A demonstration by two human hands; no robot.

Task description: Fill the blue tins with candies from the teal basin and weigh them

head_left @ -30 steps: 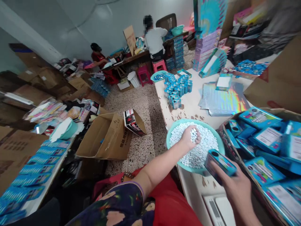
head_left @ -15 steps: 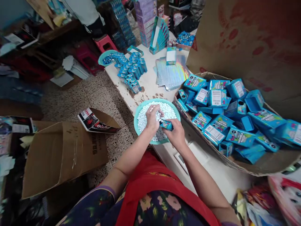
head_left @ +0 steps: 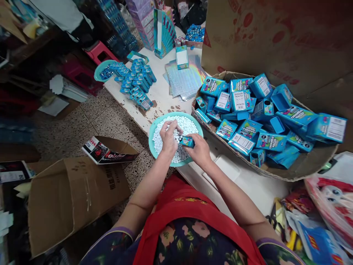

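A teal bowl full of small white candies stands at the near edge of a white table. Over the bowl, my left hand is cupped around a few white candies, its fingertips against the open end of a small blue box. My right hand grips that box and holds it level just above the candies. The two hands touch at the box's mouth.
A shallow cardboard tray heaped with several blue boxes sits to the right. Filled blue boxes stand in rows farther along the table, beside holographic sheets. A white scale lies below my right hand. Open cartons lie on the floor at left.
My view dropped from the room down to the table. My right hand brought the blue box over the bowl, and my left hand lifted candies to its open end.
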